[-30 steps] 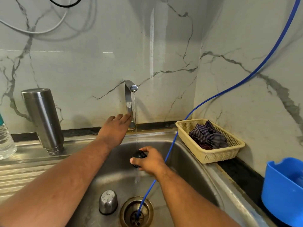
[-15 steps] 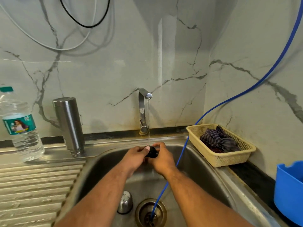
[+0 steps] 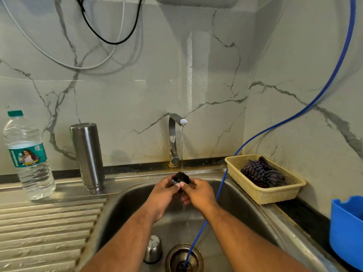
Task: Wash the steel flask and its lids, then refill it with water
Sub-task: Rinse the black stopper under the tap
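Stainless steel forms the sink (image 3: 125, 201), whose ribbed drainboard extends to the left. On the ledge behind the drainboard, the steel flask (image 3: 87, 157) stands upside down, mouth on the metal, beside a clear plastic water bottle (image 3: 27, 156) with a green cap. At the right, a blue bucket (image 3: 346, 230) sits near a cream mesh basket (image 3: 275, 193) holding a checked cloth (image 3: 261, 172). A blue hose (image 3: 220, 191) descends from the upper right into the drain (image 3: 183, 258). The tap (image 3: 173, 138) at the back wall releases a thin stream of water. Under this stream, the left hand (image 3: 163, 193) and right hand (image 3: 200, 193) both grasp a small black lid (image 3: 181, 178) above the basin; its exact shape is hard to make out between the fingers. A domed steel lid (image 3: 153, 249) rests on the basin floor, just left of the drain.
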A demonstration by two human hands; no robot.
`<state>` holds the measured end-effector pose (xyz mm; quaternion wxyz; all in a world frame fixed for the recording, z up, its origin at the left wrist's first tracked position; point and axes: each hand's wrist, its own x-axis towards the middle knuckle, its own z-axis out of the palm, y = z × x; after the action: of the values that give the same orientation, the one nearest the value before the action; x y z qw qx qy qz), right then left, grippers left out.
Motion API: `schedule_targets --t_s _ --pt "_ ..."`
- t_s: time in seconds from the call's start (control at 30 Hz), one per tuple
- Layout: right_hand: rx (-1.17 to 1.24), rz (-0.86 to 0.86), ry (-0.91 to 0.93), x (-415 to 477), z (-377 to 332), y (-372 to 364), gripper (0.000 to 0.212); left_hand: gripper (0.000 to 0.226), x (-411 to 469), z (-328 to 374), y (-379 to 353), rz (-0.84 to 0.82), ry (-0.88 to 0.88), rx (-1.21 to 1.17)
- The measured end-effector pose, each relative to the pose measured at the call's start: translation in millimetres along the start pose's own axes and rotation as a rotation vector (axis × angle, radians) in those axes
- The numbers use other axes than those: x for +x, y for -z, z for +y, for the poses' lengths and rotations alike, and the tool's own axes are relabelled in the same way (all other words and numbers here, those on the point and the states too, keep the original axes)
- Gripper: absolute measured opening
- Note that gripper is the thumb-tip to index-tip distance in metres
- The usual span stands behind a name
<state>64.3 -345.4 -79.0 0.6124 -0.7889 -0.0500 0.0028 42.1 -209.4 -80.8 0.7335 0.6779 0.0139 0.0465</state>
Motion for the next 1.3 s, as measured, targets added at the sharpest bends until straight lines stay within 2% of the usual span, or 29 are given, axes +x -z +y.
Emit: schedule_targets --t_s 0.03,0.2,0.37,0.5,0.63,0.73,0.8,0.93,1.07,1.17,1.3 --pt "-0.015 -0.010 -0.018 0 0 0 0.021 0.033 -1 0 0 0.007 -0.029 0.048" --pt "-0.021 -0.053 -0.113 -2 -3 -1 0.041 0.030 -1 4 1 0.083 -0.172 0.196" --pt "0.213 -0.162 -0.234 -9 -7 -8 0.055 0.030 -1 6 1 0.027 -0.194 0.228" --pt "0.249 -0.198 -0.260 -11 -8 -7 0.050 0.026 3 7 -3 0.052 -0.143 0.185" --pt "0.083 -0.120 -0.223 -8 -4 -9 0.049 0.021 8 0 -8 0.186 -0.093 0.153" --pt "0.066 -0.041 -0.152 -3 1 -11 0.024 0.020 9 -2 -11 0.226 -0.071 0.090" --pt "0.144 -0.058 -0.068 -1 3 -10 0.033 0.023 8 1 -11 0.253 -0.044 0.040" --pt "0.234 -0.056 0.020 0 4 -11 0.033 0.028 8 1 -8 0.183 0.005 -0.054" --pt "0.324 -0.031 -0.038 3 5 -9 0.024 0.025 8 1 -8 0.041 -0.037 -0.040" --pt "0.325 -0.026 -0.065 1 4 -4 0.025 0.032 10 -1 -6 -0.023 -0.093 0.057" --pt "0.231 -0.060 -0.045 1 4 -4 0.027 0.030 9 0 -6 0.031 -0.184 0.165"
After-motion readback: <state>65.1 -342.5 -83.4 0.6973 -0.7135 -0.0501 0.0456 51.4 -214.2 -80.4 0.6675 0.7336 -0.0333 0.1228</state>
